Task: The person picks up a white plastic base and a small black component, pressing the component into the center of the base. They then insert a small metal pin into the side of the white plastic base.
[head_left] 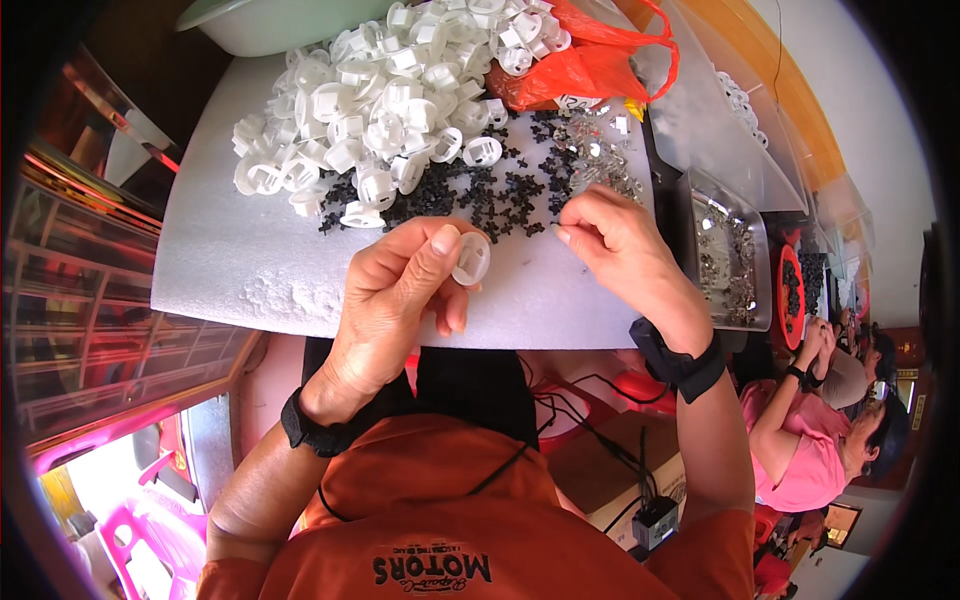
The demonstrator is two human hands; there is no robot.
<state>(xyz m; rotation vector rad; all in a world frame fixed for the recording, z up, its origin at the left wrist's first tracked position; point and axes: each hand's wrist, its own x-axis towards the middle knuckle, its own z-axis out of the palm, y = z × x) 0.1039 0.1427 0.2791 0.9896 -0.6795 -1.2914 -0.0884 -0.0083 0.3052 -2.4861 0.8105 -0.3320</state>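
Note:
Between the thumb and fingers of my left hand [405,275] is a round white plastic part [472,260] with a slotted middle, held over the near half of the pale foam board [250,270]. My right hand [625,240] is closed in a pinch at the right side of the board. Something tiny and dark may be at its fingertips, too small to make out. Small black cross-shaped pieces [505,200] lie scattered just beyond both hands. Past the right fingers spreads a heap of small shiny metal pieces [600,150]. A large pile of similar white plastic parts [370,100] covers the far left.
A red plastic bag [600,65] and a pale green basin [270,25] sit at the far side. To the right stand a metal tray [725,250] of shiny pieces and a clear bin [730,100]. Cables [600,440] hang below the board. A co-worker [810,440] sits at right.

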